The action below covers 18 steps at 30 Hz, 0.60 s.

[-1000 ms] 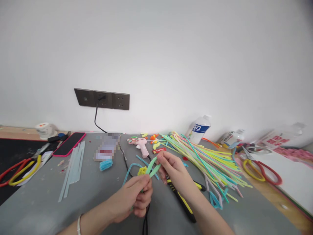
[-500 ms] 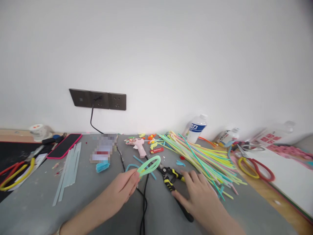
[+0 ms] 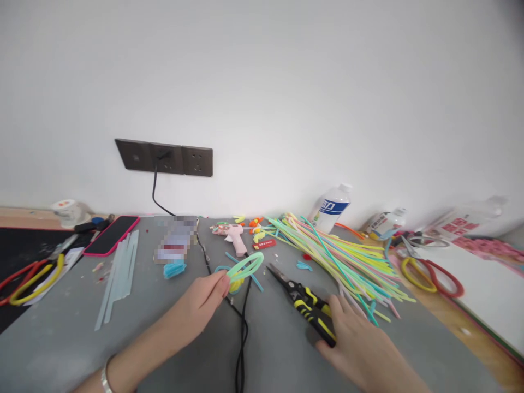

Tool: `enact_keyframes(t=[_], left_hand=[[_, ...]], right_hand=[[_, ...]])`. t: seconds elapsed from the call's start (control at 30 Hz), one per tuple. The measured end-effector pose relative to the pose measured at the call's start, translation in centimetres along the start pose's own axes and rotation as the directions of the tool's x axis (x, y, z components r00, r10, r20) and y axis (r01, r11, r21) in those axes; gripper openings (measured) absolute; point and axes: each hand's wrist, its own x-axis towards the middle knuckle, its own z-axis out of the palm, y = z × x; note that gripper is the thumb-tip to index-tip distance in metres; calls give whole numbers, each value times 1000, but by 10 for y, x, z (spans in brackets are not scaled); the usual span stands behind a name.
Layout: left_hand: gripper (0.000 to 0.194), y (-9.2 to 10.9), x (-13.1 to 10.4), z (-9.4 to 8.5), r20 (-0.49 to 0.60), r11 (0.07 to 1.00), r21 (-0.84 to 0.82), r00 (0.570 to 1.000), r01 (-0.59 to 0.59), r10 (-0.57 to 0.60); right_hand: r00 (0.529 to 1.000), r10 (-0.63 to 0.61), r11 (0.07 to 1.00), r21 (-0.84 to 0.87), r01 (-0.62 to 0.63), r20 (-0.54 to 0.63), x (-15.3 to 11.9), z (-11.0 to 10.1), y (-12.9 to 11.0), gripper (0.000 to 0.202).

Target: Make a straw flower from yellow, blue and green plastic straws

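Between the thumb and fingers of my left hand (image 3: 210,292) is a pale green looped pipe cleaner (image 3: 250,266), its rounded end pointing right. A yellow piece (image 3: 236,284) shows just below the loop. My right hand (image 3: 356,338) is closed round the handles of black-and-yellow pliers (image 3: 303,303). The pliers' jaws point up and left, and their tips are apart from the green loop. Behind my left hand, thin blue strips (image 3: 256,279) lie on the grey mat.
A pink glue gun (image 3: 236,240) lies behind, its black cable (image 3: 243,338) running toward me. Many coloured pipe cleaners (image 3: 339,256) spread at the right, beside scissors (image 3: 421,275). Glue sticks (image 3: 120,273), a phone (image 3: 112,236) and more scissors (image 3: 36,278) lie left. Bottles (image 3: 332,207) stand near the wall.
My right hand has closed round the pliers' handles, which have come closer together, and the pliers have shifted. My left hand has moved slightly left, still holding the green loop.
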Motion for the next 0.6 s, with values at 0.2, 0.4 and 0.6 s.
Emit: enact_keyframes(t=[0.2,0.4,0.6], left_hand=[[42,1,0,-2,-22,999,13,999,-30,30],[40,2,-2,-4,-50,990,110,995,-84,90],[38,-1,-2,-5,-57,965,233,989,-119,135]], right_hand=[[1000,10,859,512,1,-19,-12,-19,32,42],[936,-281,173,971,-166,210,-18,-11,-17,44],[724,-511,-175,769,-615,463,-14,24,-60,49]])
